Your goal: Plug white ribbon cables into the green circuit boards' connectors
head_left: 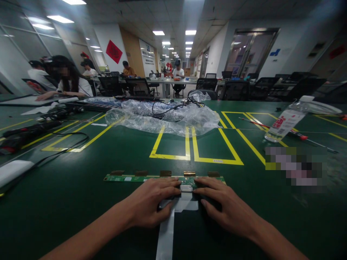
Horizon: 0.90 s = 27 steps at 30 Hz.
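Observation:
A long, narrow green circuit board (128,178) lies crosswise on the table in front of me, with several copper-brown flex tabs along its far edge. At its middle sits a white connector (186,188), and a white flat ribbon cable (166,234) runs from there towards me, folded near the board. My left hand (154,198) rests with stretched fingers at the connector's left side, covering part of the board. On the other side, my right hand (221,202) has its fingers spread, fingertips touching the board and the connector's right end. Neither hand is closed around anything.
Crumpled clear plastic wrap (168,117) with black cables lies beyond the board. To the right stand a tilted-looking bottle (284,121) and a screwdriver (302,137) beside a blurred patch. A black power tool (27,133) is at left. A co-worker (67,79) sits far left.

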Tool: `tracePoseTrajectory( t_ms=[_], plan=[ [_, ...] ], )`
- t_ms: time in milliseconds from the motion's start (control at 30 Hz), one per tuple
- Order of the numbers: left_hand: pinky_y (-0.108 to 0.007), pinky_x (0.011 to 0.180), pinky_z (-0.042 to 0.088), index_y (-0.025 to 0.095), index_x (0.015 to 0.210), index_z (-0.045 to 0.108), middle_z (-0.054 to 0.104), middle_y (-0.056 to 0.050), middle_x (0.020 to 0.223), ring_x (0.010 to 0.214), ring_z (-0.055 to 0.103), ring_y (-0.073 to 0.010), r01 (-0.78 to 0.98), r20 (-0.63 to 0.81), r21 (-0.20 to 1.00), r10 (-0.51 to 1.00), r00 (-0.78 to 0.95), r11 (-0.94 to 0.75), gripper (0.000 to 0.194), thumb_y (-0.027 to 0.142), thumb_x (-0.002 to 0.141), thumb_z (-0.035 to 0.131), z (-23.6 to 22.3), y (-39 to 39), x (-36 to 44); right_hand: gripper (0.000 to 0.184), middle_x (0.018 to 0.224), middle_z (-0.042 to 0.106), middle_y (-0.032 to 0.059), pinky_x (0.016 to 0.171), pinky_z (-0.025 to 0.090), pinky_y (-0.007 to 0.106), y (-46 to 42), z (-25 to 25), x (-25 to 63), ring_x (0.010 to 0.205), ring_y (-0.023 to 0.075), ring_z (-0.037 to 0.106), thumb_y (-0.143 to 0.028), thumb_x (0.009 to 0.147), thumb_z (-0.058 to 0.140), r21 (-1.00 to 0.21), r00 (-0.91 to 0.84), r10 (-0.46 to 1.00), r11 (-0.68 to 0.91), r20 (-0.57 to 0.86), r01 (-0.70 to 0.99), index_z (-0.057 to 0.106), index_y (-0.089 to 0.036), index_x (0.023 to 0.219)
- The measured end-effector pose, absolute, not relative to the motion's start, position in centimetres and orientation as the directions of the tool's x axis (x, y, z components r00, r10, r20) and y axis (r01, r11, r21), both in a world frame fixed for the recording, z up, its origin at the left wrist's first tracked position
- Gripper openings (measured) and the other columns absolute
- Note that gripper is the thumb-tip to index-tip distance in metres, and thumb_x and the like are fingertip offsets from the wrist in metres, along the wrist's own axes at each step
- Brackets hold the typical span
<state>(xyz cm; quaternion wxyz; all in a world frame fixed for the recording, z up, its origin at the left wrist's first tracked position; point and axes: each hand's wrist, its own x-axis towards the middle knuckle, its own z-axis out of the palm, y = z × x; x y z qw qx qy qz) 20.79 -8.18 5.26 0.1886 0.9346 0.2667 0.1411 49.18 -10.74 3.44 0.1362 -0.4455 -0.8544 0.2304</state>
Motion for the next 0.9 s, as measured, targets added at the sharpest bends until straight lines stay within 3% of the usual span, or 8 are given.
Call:
tracePoseTrajectory(
  t_ms=[267, 600, 767, 900],
  plan=[
    [-0.045, 0.112, 0.042, 0.016, 0.141, 0.054, 0.054, -0.011, 0.146, 0.135, 0.051, -0.0266, 0.479, 0.163, 0.293, 0.537, 0.828, -0.828, 0.053, 0.020, 0.088, 0.056, 4.1, -8.2, 21.2, 0.046, 0.154, 0.045, 0.0036, 0.116, 0.034, 0.053, -10.9, 3.3, 49.2, 0.142, 0.0266, 0.039, -0.032, 0.095, 0.053, -0.450, -0.582, 0.813, 0.528, 0.022, 0.720, 0.054, -0.032, 0.141],
    [-0.042, 0.113, 0.042, 0.015, 0.140, 0.056, 0.053, -0.010, 0.146, 0.135, 0.050, -0.0252, 0.493, 0.151, 0.255, 0.538, 0.829, -0.831, 0.050, 0.021, 0.090, 0.055, 4.2, -8.4, 21.3, 0.048, 0.155, 0.043, 0.0040, 0.116, 0.033, 0.055, -10.9, 3.3, 48.8, 0.142, 0.0283, 0.039, -0.030, 0.095, 0.053, -0.400, -0.594, 0.804, 0.553, 0.027, 0.731, 0.053, -0.033, 0.143],
    [-0.043, 0.110, 0.046, 0.017, 0.138, 0.057, 0.057, -0.010, 0.143, 0.131, 0.054, -0.0255, 0.499, 0.216, 0.227, 0.543, 0.812, -0.836, 0.047, 0.017, 0.091, 0.055, 3.0, -8.2, 21.3, 0.049, 0.156, 0.043, 0.0034, 0.117, 0.032, 0.054, -11.0, 3.1, 48.8, 0.142, 0.0276, 0.038, -0.029, 0.095, 0.054, -0.421, -0.591, 0.806, 0.550, 0.039, 0.722, 0.052, -0.034, 0.144],
    [-0.043, 0.103, 0.052, 0.017, 0.133, 0.059, 0.064, -0.009, 0.134, 0.122, 0.062, -0.0240, 0.487, 0.328, 0.277, 0.558, 0.762, -0.828, 0.042, 0.015, 0.091, 0.057, 1.9, -7.7, 21.5, 0.052, 0.154, 0.044, 0.0042, 0.116, 0.032, 0.055, -11.1, 3.2, 49.0, 0.142, 0.0280, 0.039, -0.029, 0.095, 0.056, -0.490, -0.581, 0.812, 0.530, 0.057, 0.692, 0.048, -0.033, 0.146]
  ],
)
